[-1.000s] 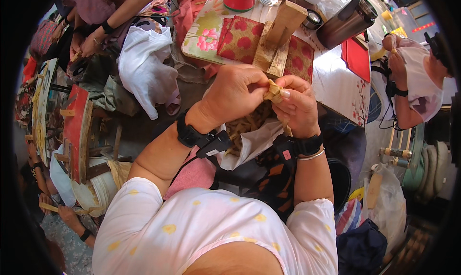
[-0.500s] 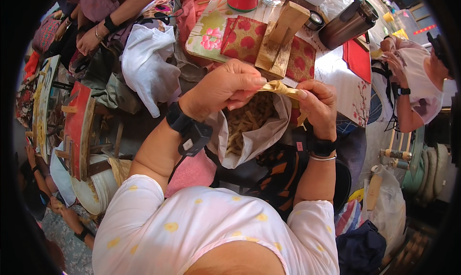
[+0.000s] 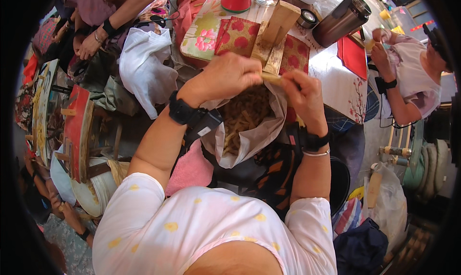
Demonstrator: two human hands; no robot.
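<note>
From my station I read both hands raised ahead of the torso, elbows bent, forearms converging. The left hand (image 3: 233,76) is knuckles-up, fingers curled, its fingertips pinching one end of a pale yellow strip (image 3: 272,78). The right hand (image 3: 306,95), slightly blurred, pinches the other end; I cannot tell its exact finger placement. The strip is held between the hands, above the far side of a white bag (image 3: 257,141). The bag's mouth is wide and contains many tan pieces (image 3: 246,113). A white bucket (image 3: 99,194) stands farther left. On the table (image 3: 331,80), a wooden stand (image 3: 280,25) is just beyond the strip. The near table edge passes the right hand. A gap separates the left forearm from a red bench (image 3: 75,131).
</note>
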